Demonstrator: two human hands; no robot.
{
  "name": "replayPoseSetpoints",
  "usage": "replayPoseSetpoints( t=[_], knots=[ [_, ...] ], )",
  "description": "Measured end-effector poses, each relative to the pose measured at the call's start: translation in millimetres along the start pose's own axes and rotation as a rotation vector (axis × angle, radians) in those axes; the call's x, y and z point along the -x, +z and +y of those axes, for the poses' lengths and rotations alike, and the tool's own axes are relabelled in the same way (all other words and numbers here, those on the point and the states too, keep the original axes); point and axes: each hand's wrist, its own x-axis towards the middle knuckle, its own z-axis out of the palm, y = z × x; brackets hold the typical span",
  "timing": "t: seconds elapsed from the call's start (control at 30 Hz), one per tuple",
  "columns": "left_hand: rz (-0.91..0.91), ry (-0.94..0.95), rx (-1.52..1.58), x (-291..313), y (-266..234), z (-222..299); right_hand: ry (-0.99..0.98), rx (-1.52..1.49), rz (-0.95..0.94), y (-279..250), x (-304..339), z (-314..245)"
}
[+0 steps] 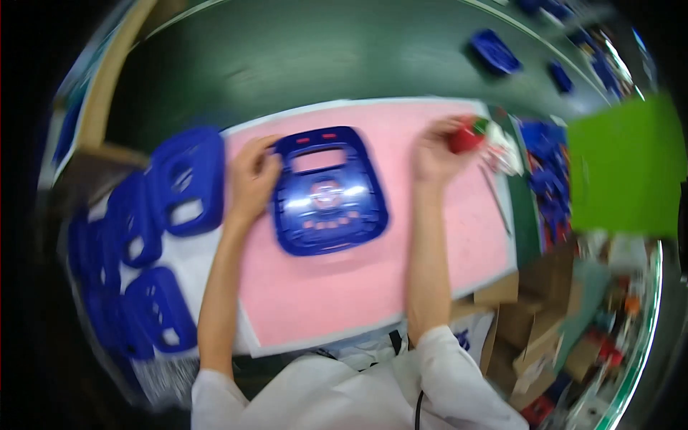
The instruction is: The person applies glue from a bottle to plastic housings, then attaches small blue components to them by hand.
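Blue, the panel (297,197) lies left of centre on the pink mat (337,297), clasped by the curled left hand (252,175), apparently for steadiness, while the half-closed right hand (436,154) grips a blurred red object (466,138) near the mat's far-right corner.

A glossy blue plastic cover (299,204) faces up left of centre, window toward the top; a blurred, rounded red-and-green object (466,138) shows upper right.
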Motion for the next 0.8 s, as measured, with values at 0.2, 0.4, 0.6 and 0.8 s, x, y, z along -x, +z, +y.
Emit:
replayPoseSetpoints(
  t=[0.2, 0.4, 0.6, 0.8],
  knots=[
    [-0.084, -0.076, 0.024, -4.2, -2.4, 0.4, 0.103, -0.118, -0.051, 3.8, -2.9, -5.7],
    [-0.077, -0.09, 0.089, -1.6, 1.2, -3.0, 0.198, 0.121, -0.12, 17.8, 29.8, -7.7],
    [-0.073, -0.116, 0.097, -0.5, -7.1, 0.0, 0.676, 1.924, -0.127, 122.9, 93.7, -78.6],
    [-0.095, -0.097, 0.089, -4.9, 0.5, 1.4, -0.572, 3.044, 1.024, 168.3, 16.9, -222.6]
  ],
)
